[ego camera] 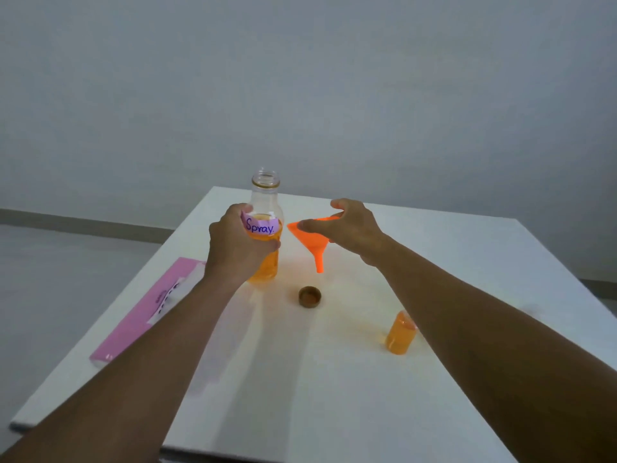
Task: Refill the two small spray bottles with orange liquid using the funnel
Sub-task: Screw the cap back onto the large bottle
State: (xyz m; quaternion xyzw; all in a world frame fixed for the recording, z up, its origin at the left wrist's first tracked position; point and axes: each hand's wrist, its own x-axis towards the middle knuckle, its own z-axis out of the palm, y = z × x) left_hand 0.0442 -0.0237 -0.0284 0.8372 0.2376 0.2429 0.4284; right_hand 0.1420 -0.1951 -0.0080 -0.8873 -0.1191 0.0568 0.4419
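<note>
The white table [334, 396] carries everything, with a pink sheet [133, 322] lying flat near its left edge. The big bottle [265, 195] stands upright toward the far side, its neck open, its label reading "Spray.", and orange liquid reaching roughly to that label. The left hand [240, 242] is wrapped round its middle, fingers curled tight on the body. Just to its right, the right hand [354, 225] pinches the rim of the orange funnel [309, 240] between thumb and fingers and holds it in the air, spout down, above bare tabletop and not over any bottle. Nearer the person, a small bottle [400, 332] stands beside the right forearm, which hides part of it; it looks nearly full of orange liquid (whether its spray top is on I cannot tell). The brown cap [310, 296] lies open side up between the big bottle and the small one.

My reading is that one small bottle is already filled. The second small bottle is nowhere in view, possibly behind the right arm, so its state is unknown. Left to do, probably: fill the second if needed, fit the spray tops, and recap the big bottle.
</note>
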